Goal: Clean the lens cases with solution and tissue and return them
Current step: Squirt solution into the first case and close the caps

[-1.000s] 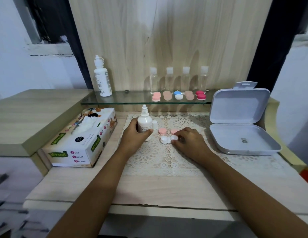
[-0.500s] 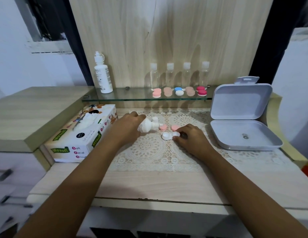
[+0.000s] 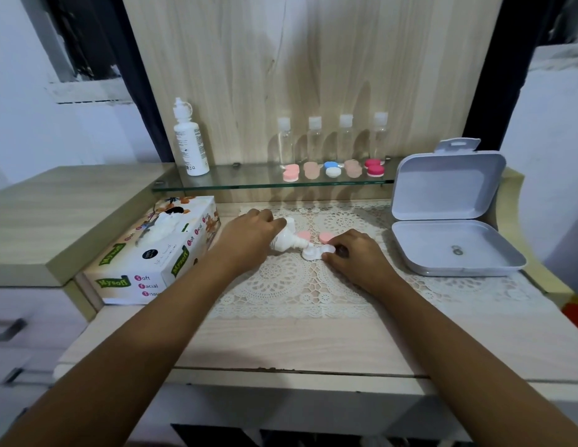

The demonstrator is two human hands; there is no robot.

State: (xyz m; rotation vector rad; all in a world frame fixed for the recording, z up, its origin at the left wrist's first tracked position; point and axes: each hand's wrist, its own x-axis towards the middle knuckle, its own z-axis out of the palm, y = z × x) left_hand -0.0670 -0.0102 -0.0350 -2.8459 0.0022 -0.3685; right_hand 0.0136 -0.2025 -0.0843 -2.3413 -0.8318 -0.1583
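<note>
My left hand (image 3: 245,238) grips a small white solution bottle (image 3: 286,241), tipped over so that its nozzle points down at an open white lens case (image 3: 315,252) on the lace mat (image 3: 297,285). My right hand (image 3: 355,258) pins the right end of that case to the mat with its fingertips. Two pink caps (image 3: 304,235) (image 3: 326,237) lie just behind the case. The bottle's small white cap (image 3: 290,221) stands behind my left hand. Several closed lens cases (image 3: 333,171) sit in a row on the glass shelf (image 3: 236,185).
A tissue box (image 3: 152,253) lies left of the mat. An open grey plastic box (image 3: 452,217) stands at the right. A larger white bottle (image 3: 189,140) and several clear small bottles (image 3: 315,138) stand on the shelf against the wooden back panel.
The solution bottle stood upright in my left hand; it has been tipped to the right and lowered until its nozzle hangs over the open case. My right hand has stayed on the case.
</note>
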